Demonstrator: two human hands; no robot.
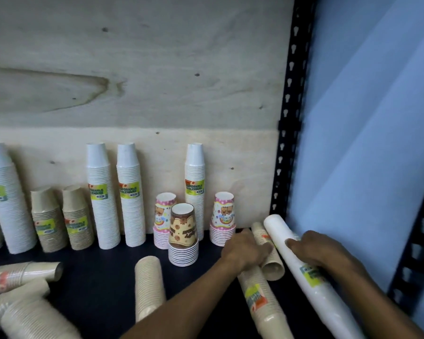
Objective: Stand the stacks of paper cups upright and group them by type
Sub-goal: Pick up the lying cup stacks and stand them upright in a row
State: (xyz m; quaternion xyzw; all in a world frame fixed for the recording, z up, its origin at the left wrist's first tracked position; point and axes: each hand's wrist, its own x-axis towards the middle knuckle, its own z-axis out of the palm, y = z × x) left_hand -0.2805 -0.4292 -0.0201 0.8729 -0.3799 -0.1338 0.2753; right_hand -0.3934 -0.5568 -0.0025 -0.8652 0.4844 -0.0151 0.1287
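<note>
Both forearms enter from the lower edge of the view and extend forward toward the right end of the shelf. The left hand (246, 248) is palm-down, knuckles up, fingers curled forward and pointing right. The right hand (313, 248) lies just beside it, palm-down, fingers curled leftward in a grip. The two hands are close together, not touching.
</note>
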